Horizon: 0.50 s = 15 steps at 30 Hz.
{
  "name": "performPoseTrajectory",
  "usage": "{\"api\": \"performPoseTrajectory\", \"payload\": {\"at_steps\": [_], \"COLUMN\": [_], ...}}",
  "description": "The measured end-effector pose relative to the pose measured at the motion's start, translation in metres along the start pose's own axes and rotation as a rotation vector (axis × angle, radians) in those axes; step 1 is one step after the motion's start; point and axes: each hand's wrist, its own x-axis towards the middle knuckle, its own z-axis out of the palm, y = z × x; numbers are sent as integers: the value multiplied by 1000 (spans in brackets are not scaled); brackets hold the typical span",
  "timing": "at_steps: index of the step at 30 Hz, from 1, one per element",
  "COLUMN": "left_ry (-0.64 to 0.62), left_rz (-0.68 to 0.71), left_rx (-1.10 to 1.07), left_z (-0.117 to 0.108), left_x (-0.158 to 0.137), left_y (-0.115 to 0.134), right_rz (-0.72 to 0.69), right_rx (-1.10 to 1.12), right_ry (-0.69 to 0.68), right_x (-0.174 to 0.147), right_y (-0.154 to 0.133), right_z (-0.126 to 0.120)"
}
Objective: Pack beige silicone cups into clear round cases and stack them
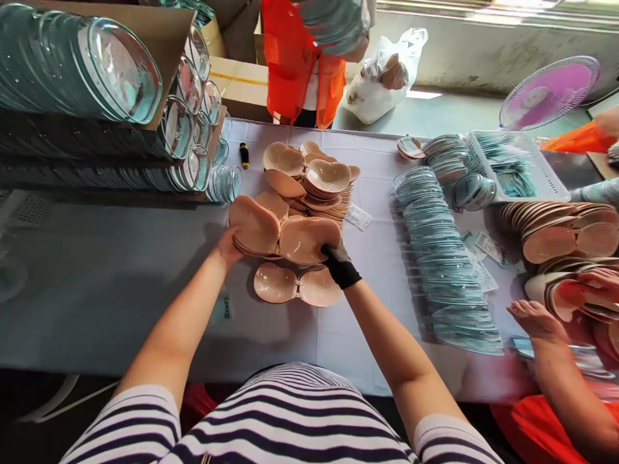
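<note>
A stack of peach stick-on bra cups [309, 240] spans the gap between the person's hands, one at each end. The bare left hand [229, 246] grips the outer edge of the left cup, its fingers partly hidden beneath. The right hand [341, 263], in a black glove, is curled around the right cup's edge with the thumb on top. Just beyond the held stack, a larger pile of bra cups [329, 175] stands on the white-covered surface [164, 277]; on the near side lies another clasped pair [275, 282], partly overlapped in view by the right hand. Clear plastic shells [447, 264] lie in a row well to the right.
</note>
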Motion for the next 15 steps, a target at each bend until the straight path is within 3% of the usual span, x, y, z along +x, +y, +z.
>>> {"api": "performPoseTrajectory", "payload": {"at_steps": [3, 7, 13, 15], "left_ry": [18, 51, -37, -81], "left_rz": [-24, -41, -63, -83], "left_rx": [-94, -54, -9, 15], "left_z": [-18, -29, -31, -29], "left_x": [-17, -29, -30, -26], "left_y": [-39, -74, -70, -62], "right_rz": [-51, -36, -26, 64], "right_rx": [-110, -248, -271, -224], "right_ry": [-14, -58, -116, -180], "right_x": [-22, -48, -58, -53], "right_y": [11, 27, 29, 31], "right_z": [-10, -23, -35, -37]}}
